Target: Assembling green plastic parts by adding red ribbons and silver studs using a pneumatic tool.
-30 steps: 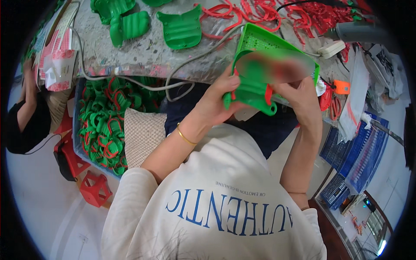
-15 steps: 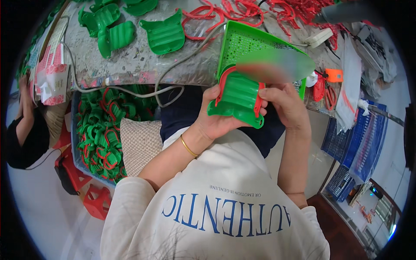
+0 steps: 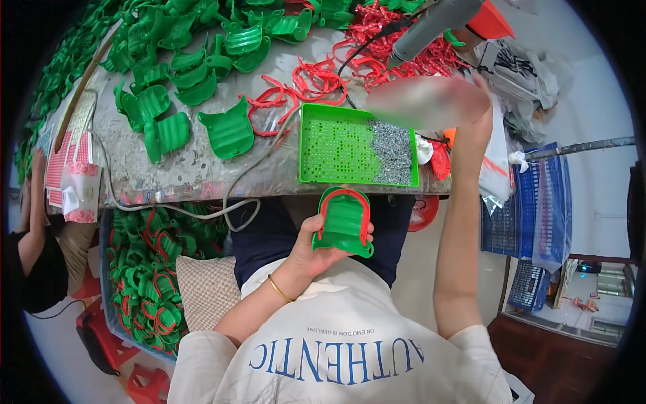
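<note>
My left hand (image 3: 306, 252) is closed on a green molded plastic part (image 3: 344, 222) at the table's near edge. A red U-shaped strip (image 3: 366, 214) lines the part's rim. My right arm stretches forward over the right side of the table, and a blurred patch covers most of my right hand (image 3: 480, 111), so its fingers are hidden. Beyond that hand slants a grey cylindrical tool (image 3: 434, 30) with a tapered tip. In front of the held part sits a bright green perforated tray (image 3: 356, 180), with small silvery metal pieces (image 3: 395, 153) heaped at its right.
Loose green parts (image 3: 229, 128) and red strips (image 3: 319, 77) cover the far table. A grey cable (image 3: 168, 212) loops along the front edge. A blue bin (image 3: 108, 283) of assembled parts stands at left. Another person's arm (image 3: 33, 222) shows far left; blue crates (image 3: 525, 202) stand right.
My right hand has left the green part and moved forward and right. My left hand still holds the part, now lower in view. The view has shifted, showing more of the far table.
</note>
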Demonstrator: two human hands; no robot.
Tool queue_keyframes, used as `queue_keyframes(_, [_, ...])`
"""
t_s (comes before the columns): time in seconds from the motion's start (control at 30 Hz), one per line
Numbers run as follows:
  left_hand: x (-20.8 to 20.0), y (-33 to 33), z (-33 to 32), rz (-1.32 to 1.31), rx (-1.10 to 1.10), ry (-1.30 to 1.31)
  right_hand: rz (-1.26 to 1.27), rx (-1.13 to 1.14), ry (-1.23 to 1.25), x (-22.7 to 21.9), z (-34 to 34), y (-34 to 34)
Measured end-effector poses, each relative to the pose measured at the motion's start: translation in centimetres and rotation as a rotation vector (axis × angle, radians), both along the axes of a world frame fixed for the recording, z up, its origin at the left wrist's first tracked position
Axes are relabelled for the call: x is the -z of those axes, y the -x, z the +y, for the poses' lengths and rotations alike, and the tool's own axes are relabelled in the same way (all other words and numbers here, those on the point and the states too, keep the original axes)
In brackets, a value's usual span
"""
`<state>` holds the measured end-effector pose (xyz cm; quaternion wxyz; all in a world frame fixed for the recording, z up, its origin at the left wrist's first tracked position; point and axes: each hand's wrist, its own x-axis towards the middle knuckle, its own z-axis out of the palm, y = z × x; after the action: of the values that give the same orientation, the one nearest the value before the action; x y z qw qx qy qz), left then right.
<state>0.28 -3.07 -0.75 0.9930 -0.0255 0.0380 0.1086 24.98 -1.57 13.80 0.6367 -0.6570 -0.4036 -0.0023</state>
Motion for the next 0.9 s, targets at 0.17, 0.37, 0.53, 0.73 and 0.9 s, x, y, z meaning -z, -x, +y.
queue_keyframes(0.17, [-0.2,-0.1,0.1,-0.01,-0.005,-0.064,-0.096,-0.256,0.045,-3.3,5.9,-2.0])
queue_keyframes(0.37, [-0.5,0.2,-0.4,0.034,-0.029,-0.081,0.018,-0.565,0.016,-3.6,6.9,-1.6])
queue_keyframes(0.53, [0.0,0.7,-0.5,0.039,-0.013,-0.085,0.048,-0.708,0.251,-6.5,3.8,-0.7])
queue_keyframes(0.73, [0.2,1.6,-0.3,0.058,-0.034,-0.077,-0.051,-1.183,0.212,-6.2,4.5,-1.4])
queue_keyframes(0.9, [0.4,2.0,-0.3,0.055,-0.071,-0.063,0.313,-1.14,0.265,-5.6,2.8,-0.6])
